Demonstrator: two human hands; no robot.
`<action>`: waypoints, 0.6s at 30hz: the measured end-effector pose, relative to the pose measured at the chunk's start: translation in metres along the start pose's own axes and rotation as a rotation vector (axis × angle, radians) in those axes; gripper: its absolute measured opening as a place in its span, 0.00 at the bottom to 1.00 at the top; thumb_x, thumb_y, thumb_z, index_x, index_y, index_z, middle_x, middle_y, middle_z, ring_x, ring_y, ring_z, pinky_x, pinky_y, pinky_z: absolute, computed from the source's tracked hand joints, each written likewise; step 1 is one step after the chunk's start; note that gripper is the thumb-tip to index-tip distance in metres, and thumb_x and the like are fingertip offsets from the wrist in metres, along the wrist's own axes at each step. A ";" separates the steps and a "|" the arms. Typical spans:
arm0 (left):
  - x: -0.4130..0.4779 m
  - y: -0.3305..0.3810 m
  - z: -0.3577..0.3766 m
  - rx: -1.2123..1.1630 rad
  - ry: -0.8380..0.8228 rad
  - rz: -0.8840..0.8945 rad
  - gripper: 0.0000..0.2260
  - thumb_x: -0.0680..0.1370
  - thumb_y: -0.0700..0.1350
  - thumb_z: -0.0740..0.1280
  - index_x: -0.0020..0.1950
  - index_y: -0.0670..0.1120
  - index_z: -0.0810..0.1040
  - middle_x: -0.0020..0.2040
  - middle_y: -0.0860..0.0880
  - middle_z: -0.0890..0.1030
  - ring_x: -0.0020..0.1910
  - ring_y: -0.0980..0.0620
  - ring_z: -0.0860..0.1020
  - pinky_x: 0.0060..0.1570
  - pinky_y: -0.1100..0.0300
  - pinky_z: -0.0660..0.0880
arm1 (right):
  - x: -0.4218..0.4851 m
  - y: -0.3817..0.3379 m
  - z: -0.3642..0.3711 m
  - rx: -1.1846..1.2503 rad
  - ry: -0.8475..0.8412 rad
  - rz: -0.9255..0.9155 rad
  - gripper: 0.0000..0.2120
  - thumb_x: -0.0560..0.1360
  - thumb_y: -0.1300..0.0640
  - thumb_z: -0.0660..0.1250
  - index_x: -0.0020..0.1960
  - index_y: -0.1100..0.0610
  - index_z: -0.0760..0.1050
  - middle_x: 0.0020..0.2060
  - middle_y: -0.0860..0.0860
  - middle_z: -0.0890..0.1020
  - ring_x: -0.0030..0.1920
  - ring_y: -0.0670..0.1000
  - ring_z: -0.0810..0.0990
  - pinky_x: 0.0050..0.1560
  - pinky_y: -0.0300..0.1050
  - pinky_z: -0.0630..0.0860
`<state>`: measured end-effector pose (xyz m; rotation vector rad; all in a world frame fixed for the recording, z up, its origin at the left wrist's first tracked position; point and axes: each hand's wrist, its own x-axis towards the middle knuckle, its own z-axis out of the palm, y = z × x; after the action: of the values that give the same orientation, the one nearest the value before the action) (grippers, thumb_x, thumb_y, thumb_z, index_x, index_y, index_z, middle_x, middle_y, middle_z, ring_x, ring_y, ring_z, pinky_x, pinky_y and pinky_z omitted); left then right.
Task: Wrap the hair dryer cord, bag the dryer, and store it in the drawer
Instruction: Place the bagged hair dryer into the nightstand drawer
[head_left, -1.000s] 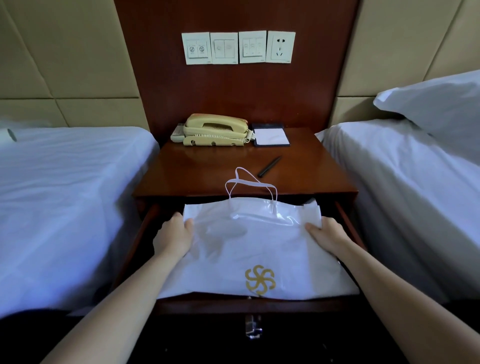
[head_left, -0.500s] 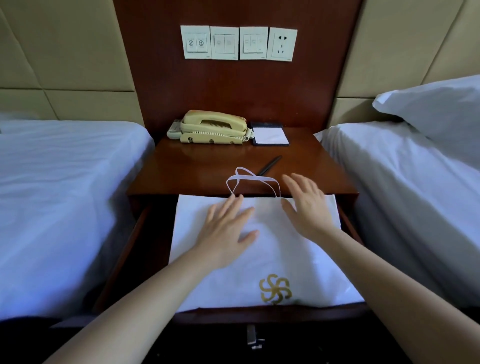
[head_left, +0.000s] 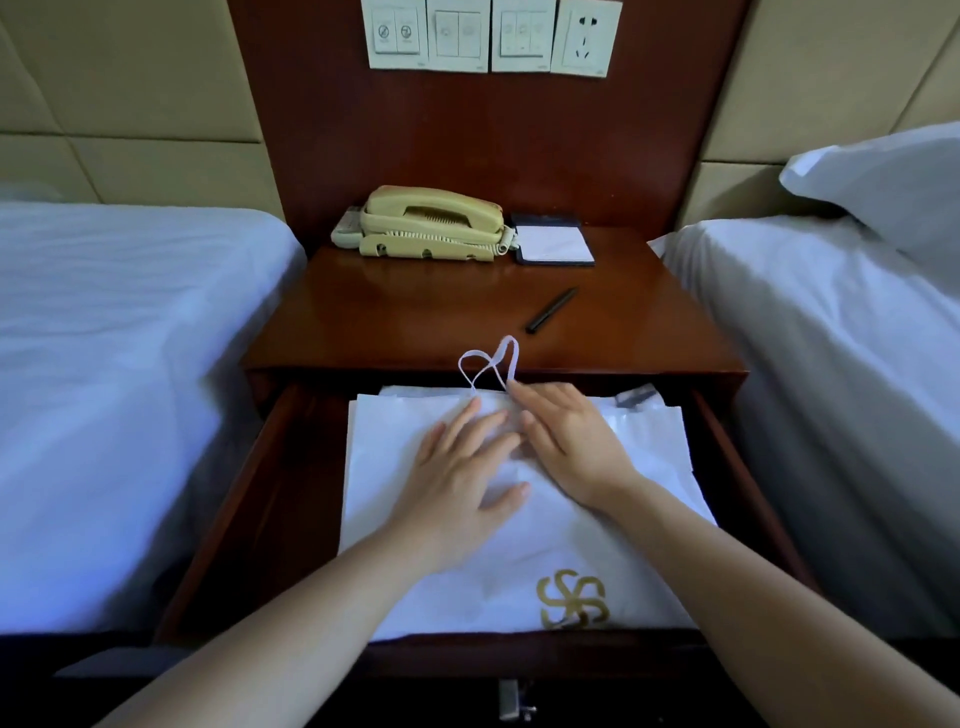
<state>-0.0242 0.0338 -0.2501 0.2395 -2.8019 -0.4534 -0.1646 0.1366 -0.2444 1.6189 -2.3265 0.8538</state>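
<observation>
Between two beds, an open drawer (head_left: 249, 499) holds the white bag (head_left: 613, 519), dryer unseen inside; left hand (head_left: 462, 483) and right hand (head_left: 576, 447) press it flat, fingers open. Handle loops (head_left: 491, 364) overhang the surface (head_left: 415, 317); tucking them comes next, before closing.

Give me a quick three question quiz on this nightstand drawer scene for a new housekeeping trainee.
1. True or false: the white bag lies inside the open drawer.
2. What sticks up past the bag's far edge? A) the bag handles B) a plug C) a towel
3. Fill in: the left hand and right hand rest ___ on the bag.

Key: 1 true; 2 A; 3 flat, with fingers spread.
</observation>
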 end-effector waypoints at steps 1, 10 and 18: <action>0.000 0.001 0.001 -0.050 0.055 -0.019 0.35 0.71 0.65 0.45 0.72 0.48 0.67 0.75 0.49 0.62 0.77 0.50 0.52 0.70 0.59 0.48 | -0.002 -0.001 0.001 0.001 -0.040 0.012 0.25 0.77 0.50 0.49 0.67 0.61 0.71 0.56 0.56 0.80 0.54 0.58 0.75 0.58 0.50 0.70; 0.032 0.000 -0.024 0.073 -0.062 -0.135 0.37 0.71 0.65 0.44 0.72 0.43 0.65 0.74 0.50 0.64 0.72 0.50 0.63 0.66 0.59 0.57 | -0.002 -0.004 -0.006 0.181 -0.172 0.207 0.21 0.81 0.53 0.49 0.68 0.58 0.71 0.57 0.57 0.80 0.59 0.56 0.74 0.60 0.49 0.68; 0.057 0.000 -0.019 0.005 -0.124 -0.286 0.21 0.80 0.53 0.57 0.66 0.41 0.70 0.67 0.44 0.71 0.66 0.45 0.70 0.59 0.56 0.66 | 0.015 0.000 -0.004 0.315 -0.193 0.377 0.17 0.81 0.56 0.52 0.48 0.65 0.75 0.40 0.58 0.80 0.43 0.55 0.74 0.41 0.45 0.63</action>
<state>-0.0723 0.0167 -0.2182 0.6389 -2.8997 -0.5420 -0.1712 0.1270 -0.2342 1.4414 -2.8084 1.2459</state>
